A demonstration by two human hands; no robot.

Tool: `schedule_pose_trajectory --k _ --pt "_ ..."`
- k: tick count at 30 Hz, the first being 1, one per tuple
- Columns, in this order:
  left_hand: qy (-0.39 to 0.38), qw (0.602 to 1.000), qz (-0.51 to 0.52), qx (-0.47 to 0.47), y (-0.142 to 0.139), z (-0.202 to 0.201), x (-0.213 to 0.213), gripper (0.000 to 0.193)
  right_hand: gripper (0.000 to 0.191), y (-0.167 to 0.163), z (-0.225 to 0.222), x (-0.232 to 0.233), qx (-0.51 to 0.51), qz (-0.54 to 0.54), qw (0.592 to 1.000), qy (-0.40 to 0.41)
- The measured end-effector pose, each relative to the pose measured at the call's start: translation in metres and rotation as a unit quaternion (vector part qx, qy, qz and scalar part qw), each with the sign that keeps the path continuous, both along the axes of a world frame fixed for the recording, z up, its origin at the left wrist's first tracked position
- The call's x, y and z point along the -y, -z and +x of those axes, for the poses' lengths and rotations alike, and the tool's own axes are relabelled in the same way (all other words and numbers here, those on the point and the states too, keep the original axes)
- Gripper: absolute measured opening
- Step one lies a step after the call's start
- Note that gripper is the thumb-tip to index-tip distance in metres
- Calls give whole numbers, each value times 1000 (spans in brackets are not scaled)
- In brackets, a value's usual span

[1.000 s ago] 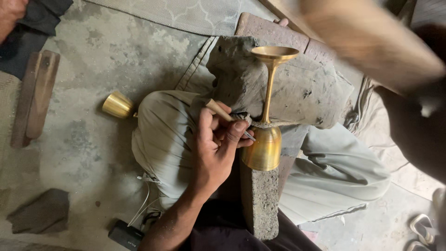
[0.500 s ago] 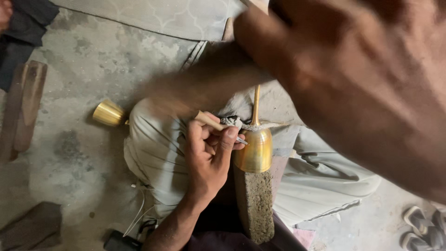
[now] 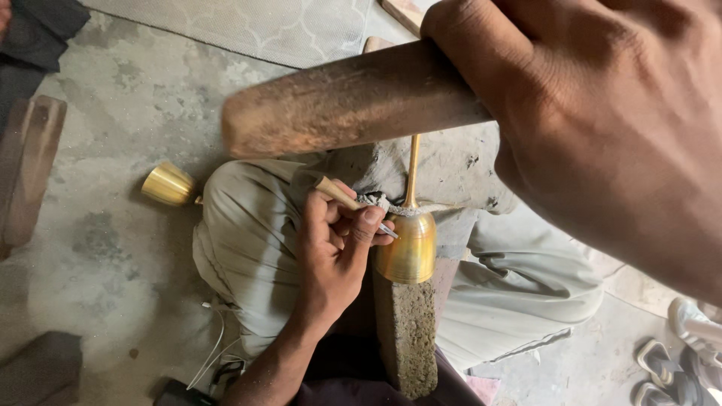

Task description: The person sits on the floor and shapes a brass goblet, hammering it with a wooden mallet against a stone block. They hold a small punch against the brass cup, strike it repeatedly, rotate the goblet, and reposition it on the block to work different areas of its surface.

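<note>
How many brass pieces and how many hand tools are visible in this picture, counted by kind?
Brass pieces: 2, the goblet at the left hand and a small cup on the floor.
Hand tools: 2, the chisel in the left hand and the wooden mallet in the right hand.
Total: 4

The left hand (image 3: 338, 252) reaches up from the bottom of the head view on a bare forearm, wrist slightly bent, its back turned to the camera. Its fingers (image 3: 370, 218) are curled tight, thumb and forefinger pinched together at the tips, the other fingers folded in beside them. The right hand (image 3: 602, 120) is raised close to the camera, large and blurred, filling the upper right; its fingers are wrapped into a closed fist, knuckles facing out, well above and to the right of the left fingers.
</note>
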State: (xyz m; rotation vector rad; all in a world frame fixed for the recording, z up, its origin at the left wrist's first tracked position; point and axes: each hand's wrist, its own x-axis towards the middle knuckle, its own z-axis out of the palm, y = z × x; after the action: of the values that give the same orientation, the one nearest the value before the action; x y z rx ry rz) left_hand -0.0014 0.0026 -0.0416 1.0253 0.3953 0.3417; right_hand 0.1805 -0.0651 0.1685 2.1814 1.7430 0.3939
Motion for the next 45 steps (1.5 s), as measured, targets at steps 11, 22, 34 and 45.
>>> schedule_pose_trajectory --k 11,22,34,45 --pt "6 1000 28 8 2 -3 1 25 28 -2 -2 -10 -50 16 999 -4" --pt "3 999 43 5 1 -2 1 23 21 11 -1 -9 18 -16 1000 3" --pt "5 999 48 0 1 -2 5 23 28 8 15 13 -61 28 998 -4" --pt "30 990 137 10 -13 5 -3 22 24 8 19 28 -63 -8 997 44"
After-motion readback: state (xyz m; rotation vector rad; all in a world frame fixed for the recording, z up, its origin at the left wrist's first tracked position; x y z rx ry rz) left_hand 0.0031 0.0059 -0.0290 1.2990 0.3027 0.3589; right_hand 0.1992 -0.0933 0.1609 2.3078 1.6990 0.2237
